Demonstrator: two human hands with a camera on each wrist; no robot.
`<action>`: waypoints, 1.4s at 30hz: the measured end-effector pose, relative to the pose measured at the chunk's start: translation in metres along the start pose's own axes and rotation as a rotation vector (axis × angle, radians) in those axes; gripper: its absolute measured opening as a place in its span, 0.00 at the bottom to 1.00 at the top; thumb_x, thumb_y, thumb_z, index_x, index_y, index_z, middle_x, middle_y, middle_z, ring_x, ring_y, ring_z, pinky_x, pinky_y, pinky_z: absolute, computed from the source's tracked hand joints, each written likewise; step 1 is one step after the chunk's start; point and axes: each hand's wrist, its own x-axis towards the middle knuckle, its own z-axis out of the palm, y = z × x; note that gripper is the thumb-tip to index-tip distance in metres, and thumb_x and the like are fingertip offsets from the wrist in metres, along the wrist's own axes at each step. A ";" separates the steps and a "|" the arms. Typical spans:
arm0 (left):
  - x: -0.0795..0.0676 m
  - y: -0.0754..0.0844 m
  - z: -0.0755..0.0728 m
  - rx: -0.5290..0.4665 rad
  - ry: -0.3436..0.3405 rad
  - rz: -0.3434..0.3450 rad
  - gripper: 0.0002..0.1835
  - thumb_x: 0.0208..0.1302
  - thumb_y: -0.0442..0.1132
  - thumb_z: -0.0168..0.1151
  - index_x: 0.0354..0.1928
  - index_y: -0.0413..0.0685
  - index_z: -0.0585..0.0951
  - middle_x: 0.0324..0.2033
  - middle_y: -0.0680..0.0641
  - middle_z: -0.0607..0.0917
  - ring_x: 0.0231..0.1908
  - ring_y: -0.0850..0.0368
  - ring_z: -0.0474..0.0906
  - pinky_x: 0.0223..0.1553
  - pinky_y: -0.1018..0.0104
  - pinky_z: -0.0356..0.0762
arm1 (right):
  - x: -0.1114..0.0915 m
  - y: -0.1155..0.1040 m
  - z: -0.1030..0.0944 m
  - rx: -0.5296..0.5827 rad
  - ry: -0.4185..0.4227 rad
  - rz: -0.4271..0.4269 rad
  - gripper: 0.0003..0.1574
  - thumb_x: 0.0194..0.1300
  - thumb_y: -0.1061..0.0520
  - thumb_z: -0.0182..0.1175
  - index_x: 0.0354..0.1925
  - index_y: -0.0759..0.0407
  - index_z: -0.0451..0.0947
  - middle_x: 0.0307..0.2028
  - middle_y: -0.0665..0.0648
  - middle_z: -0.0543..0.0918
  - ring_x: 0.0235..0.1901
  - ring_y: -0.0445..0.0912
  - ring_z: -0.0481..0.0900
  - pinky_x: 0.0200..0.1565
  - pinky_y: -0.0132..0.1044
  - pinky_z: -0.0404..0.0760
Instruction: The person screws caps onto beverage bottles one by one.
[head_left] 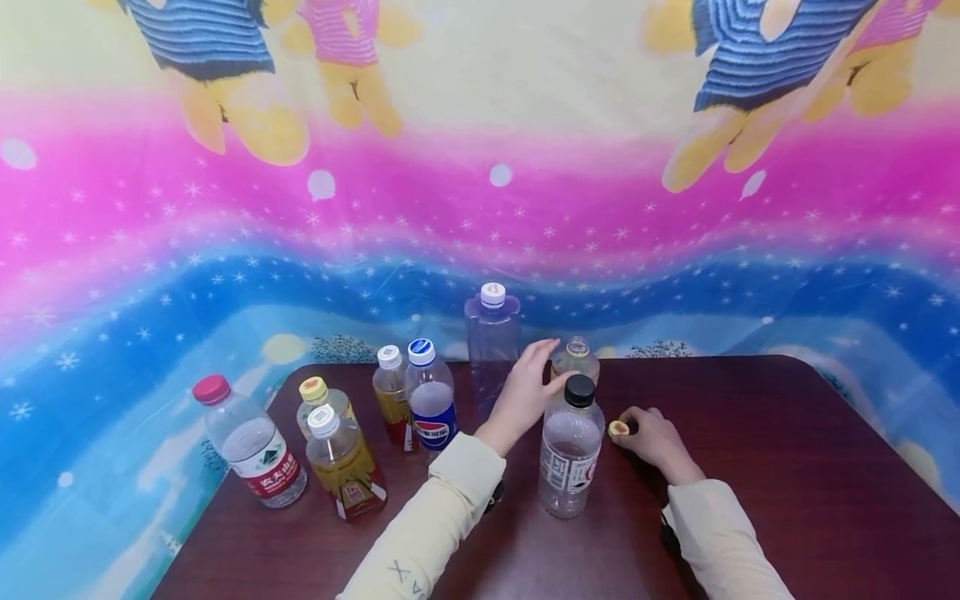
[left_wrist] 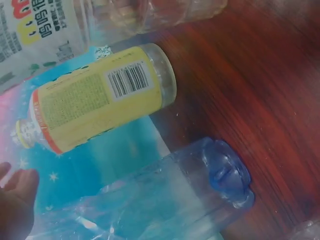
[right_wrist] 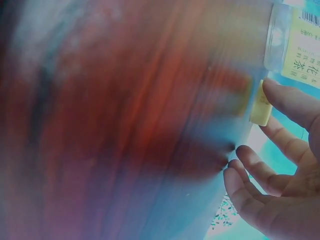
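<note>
My right hand (head_left: 656, 442) pinches a yellow bottle cap (right_wrist: 261, 107) between thumb and a finger, low over the table, right of the bottles. A yellow-labelled bottle (left_wrist: 107, 97) stands without a cap at the back; in the head view its clear neck (head_left: 577, 345) shows. My left hand (head_left: 525, 387) reaches beside that bottle with its fingers extended. In the left wrist view a gap shows between those fingers (left_wrist: 22, 187) and the neck. In front of the uncapped bottle stands a clear bottle with a black cap (head_left: 580, 391), partly covering it.
A tall bluish bottle (head_left: 491, 333) with a white cap stands behind my left hand. To the left are a Pepsi bottle (head_left: 433, 408), a red-capped water bottle (head_left: 255, 450) and several yellow-labelled bottles (head_left: 345, 467). A patterned cloth (head_left: 480, 208) hangs behind the dark wooden table (head_left: 810, 467).
</note>
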 end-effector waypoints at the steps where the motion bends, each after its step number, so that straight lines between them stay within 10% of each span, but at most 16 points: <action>1: 0.002 0.000 0.002 0.002 -0.020 -0.023 0.31 0.65 0.45 0.60 0.68 0.44 0.67 0.65 0.43 0.70 0.65 0.49 0.69 0.64 0.57 0.70 | 0.000 0.000 0.000 0.002 0.000 0.001 0.20 0.57 0.56 0.65 0.45 0.68 0.77 0.38 0.66 0.74 0.36 0.54 0.71 0.40 0.49 0.74; 16: 0.020 -0.002 0.017 0.117 -0.161 -0.189 0.37 0.63 0.46 0.62 0.71 0.43 0.60 0.65 0.41 0.72 0.61 0.46 0.74 0.62 0.55 0.72 | -0.001 0.000 -0.002 0.015 0.008 0.006 0.19 0.57 0.57 0.65 0.44 0.68 0.77 0.37 0.64 0.75 0.35 0.52 0.71 0.39 0.48 0.74; 42: -0.023 -0.019 0.021 0.142 0.165 -0.085 0.33 0.58 0.46 0.67 0.65 0.47 0.71 0.55 0.43 0.81 0.48 0.47 0.83 0.48 0.53 0.81 | -0.009 0.002 -0.007 0.061 -0.009 0.029 0.21 0.59 0.58 0.64 0.44 0.74 0.75 0.37 0.68 0.81 0.31 0.51 0.74 0.38 0.47 0.78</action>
